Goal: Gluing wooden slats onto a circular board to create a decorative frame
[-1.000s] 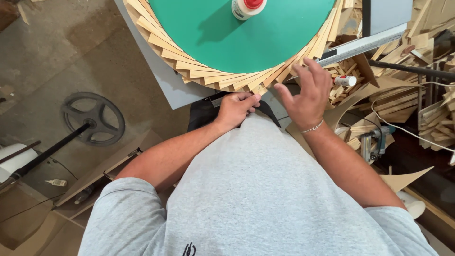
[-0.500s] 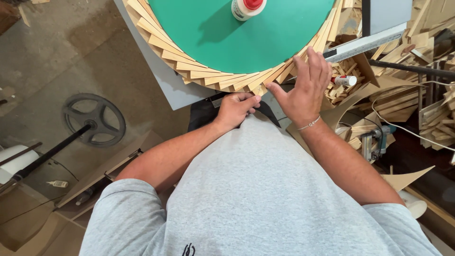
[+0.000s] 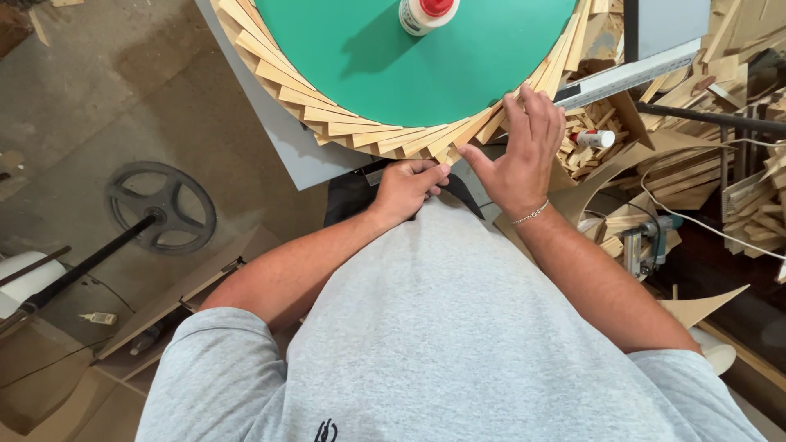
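Observation:
A green round disc (image 3: pixel 409 57) lies on a grey table, ringed by several fanned wooden strips (image 3: pixel 344 123). My left hand (image 3: pixel 407 187) rests at the near edge of the ring, fingers curled against the strip ends. My right hand (image 3: pixel 517 151) lies flat with fingers spread on the strips at the ring's lower right. A white glue bottle with a red cap (image 3: pixel 426 12) stands on the disc.
A metal ruler (image 3: pixel 626 75) lies right of the disc. A cardboard box of wood scraps with a small bottle (image 3: pixel 594 137) sits to the right. A black wheel on a pole (image 3: pixel 160 205) lies on the floor at left. Cardboard sheets lean at lower left.
My right hand has slid up and left along the ring's edge, from the table corner onto the strips. My left hand has stayed at the near edge.

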